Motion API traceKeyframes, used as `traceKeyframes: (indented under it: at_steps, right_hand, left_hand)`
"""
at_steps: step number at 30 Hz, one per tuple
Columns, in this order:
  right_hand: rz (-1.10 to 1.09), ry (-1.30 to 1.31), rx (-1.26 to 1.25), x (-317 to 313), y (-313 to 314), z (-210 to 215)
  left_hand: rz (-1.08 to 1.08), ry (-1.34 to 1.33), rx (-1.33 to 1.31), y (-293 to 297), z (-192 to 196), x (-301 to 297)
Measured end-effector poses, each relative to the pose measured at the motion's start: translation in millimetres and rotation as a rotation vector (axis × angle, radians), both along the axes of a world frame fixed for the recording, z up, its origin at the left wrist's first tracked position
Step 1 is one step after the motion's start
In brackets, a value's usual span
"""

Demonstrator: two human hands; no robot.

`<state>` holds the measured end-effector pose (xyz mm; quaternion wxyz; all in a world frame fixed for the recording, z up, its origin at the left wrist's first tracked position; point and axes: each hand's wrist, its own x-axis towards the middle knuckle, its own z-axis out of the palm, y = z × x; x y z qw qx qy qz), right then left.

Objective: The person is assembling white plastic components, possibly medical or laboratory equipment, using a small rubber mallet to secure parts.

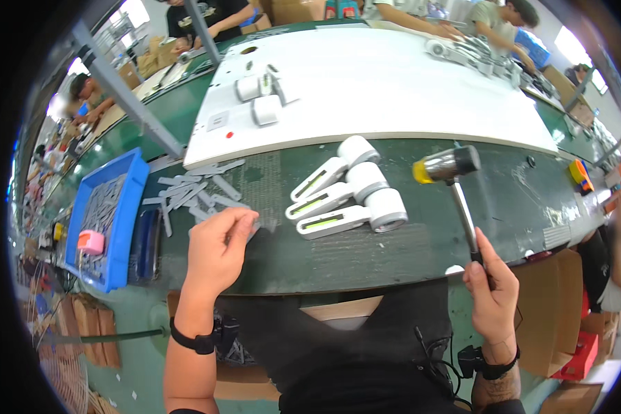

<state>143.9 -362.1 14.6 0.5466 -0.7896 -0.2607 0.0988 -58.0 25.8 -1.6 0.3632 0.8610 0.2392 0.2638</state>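
Note:
My right hand [493, 286] grips a mallet [466, 217] by the dark end of its handle. The mallet's head, yellow on one face and black on the other, is raised at the table's right side. My left hand [217, 248] is closed in a pinch above the table's near edge; what its fingertips hold, if anything, I cannot make out. Just beyond it lies a loose pile of grey plastic strips [186, 190]. Between my hands, three white parts with round cylindrical ends and slotted arms [331, 219] lie side by side, a green strip in each slot.
At left stands a blue bin [110, 221] of grey pieces, with a pink object [91, 241] on top. A raised white board [366, 90] spans the table's far side, bearing more white parts [265, 109]. A yellow-orange tool [581, 176] lies far right. Other people work beyond.

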Motion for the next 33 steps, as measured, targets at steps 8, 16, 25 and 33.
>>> traceKeyframes:
  at_steps: [8, 16, 25, 33]
  right_hand:
    - [0.055, -0.166, -0.11, 1.2, -1.8, 0.8]
    - [0.097, -0.185, -0.186, 5.0, 5.0, 0.0]
    - [0.146, -0.293, -0.203, 4.7, 29.9, 24.4]
    - [0.247, -0.39, -0.436, 4.4, 39.5, 25.1]
  left_hand:
    - [-0.28, -0.05, -0.095, -51.9, 5.9, 79.3]
    - [-0.341, -0.173, 0.238, -58.2, -23.7, 100.0]
    - [-0.305, -0.134, 0.363, -61.3, -17.7, 93.5]
    - [-0.22, 0.04, 0.2, -58.0, -14.2, 91.1]
